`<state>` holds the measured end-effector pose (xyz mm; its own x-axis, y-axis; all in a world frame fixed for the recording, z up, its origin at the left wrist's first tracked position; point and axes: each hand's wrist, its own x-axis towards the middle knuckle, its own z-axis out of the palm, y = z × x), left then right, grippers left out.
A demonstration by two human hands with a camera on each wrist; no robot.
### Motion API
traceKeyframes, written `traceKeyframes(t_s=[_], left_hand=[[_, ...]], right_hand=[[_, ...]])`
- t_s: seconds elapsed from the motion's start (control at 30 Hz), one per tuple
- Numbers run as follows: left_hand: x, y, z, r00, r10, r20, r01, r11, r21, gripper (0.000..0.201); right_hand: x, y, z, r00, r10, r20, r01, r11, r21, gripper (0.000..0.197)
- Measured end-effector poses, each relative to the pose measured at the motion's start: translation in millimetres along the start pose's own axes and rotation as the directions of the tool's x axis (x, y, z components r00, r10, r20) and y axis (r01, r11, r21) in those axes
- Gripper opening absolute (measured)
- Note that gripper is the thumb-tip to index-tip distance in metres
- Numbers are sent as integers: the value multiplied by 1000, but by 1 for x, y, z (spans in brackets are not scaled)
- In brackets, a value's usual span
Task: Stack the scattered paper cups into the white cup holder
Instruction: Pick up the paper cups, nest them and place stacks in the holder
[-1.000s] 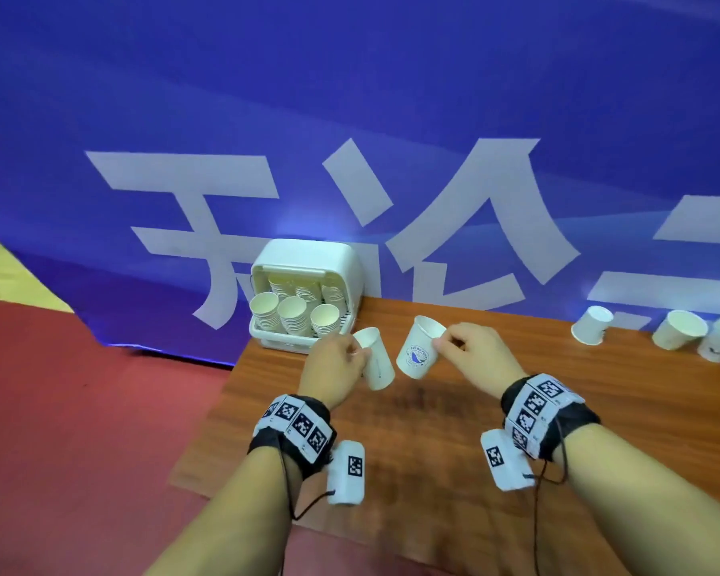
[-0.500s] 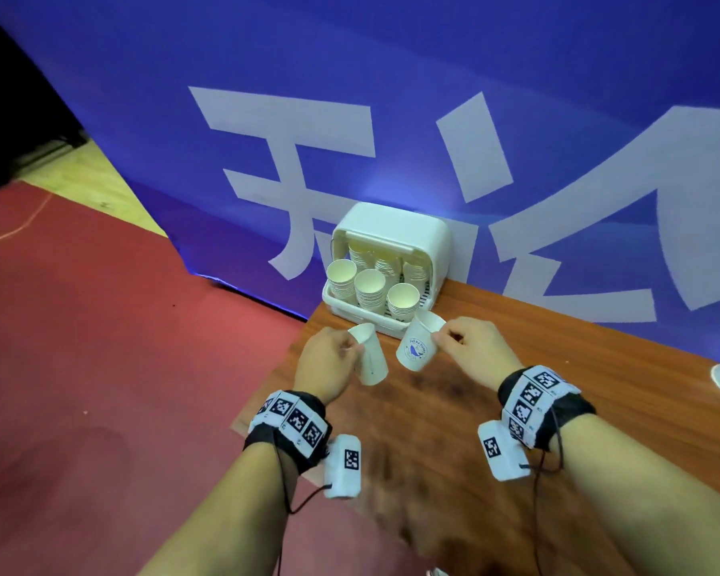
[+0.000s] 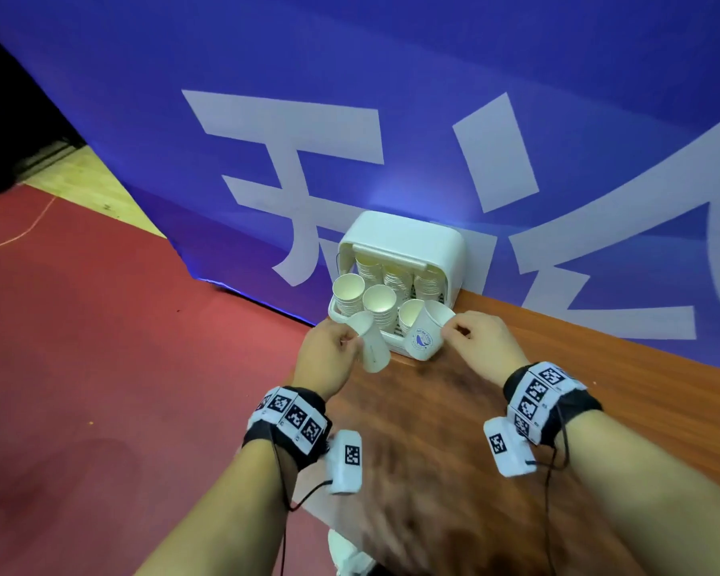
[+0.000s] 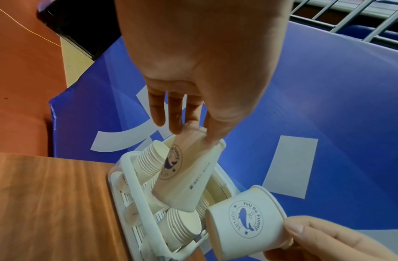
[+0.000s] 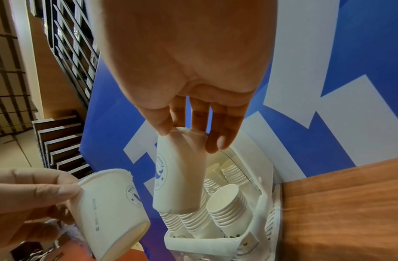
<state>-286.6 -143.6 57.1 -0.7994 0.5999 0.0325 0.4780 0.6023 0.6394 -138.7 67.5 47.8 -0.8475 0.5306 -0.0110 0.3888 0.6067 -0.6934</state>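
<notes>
The white cup holder (image 3: 404,239) stands at the table's far left corner, against the banner, with several stacks of paper cups (image 3: 378,303) in it. My left hand (image 3: 350,340) pinches the rim of one paper cup (image 3: 373,351), which hangs tilted just in front of the holder's left side. My right hand (image 3: 449,330) pinches the rim of a second cup (image 3: 425,336) with a blue whale logo, over the holder's front right. In the left wrist view, the left hand (image 4: 193,127) dangles its cup (image 4: 187,169) above the holder (image 4: 135,180). The right wrist view shows the right hand (image 5: 184,134) holding its cup (image 5: 180,169) over the stacks (image 5: 227,204).
The wooden table (image 3: 537,430) ends at its left edge right beside the holder, with red floor (image 3: 121,367) below. A blue banner (image 3: 391,118) with white characters stands directly behind the holder. A white object (image 3: 346,555) lies under the table's near corner.
Both hands have carried their cups forward and left, from mid-table up to the holder. The view has turned left, so the loose cups at the table's right are out of sight.
</notes>
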Motion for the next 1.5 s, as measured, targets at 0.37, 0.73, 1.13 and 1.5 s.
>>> traceKeyframes(t_s=[0.37,0.73,1.13,1.5], left_hand=[[106,-40,-28,996,86,-16,-87,994,-66,7],[173,-87,-26,988,136,72,-131,989,-75,12],[197,-112,8,961,197,193,-195,980,-30,14],[203,-126,38,927,205,315,-237,969,64,15]], right_hand=[[67,-43,24,996,17,-92,-18,1000,-14,19],[119,-57,63,995,15,-102,-29,991,-133,20],[141,-33,103,999,-28,46,41,948,-315,22],[149,-19,128,995,15,100,19,944,-329,19]])
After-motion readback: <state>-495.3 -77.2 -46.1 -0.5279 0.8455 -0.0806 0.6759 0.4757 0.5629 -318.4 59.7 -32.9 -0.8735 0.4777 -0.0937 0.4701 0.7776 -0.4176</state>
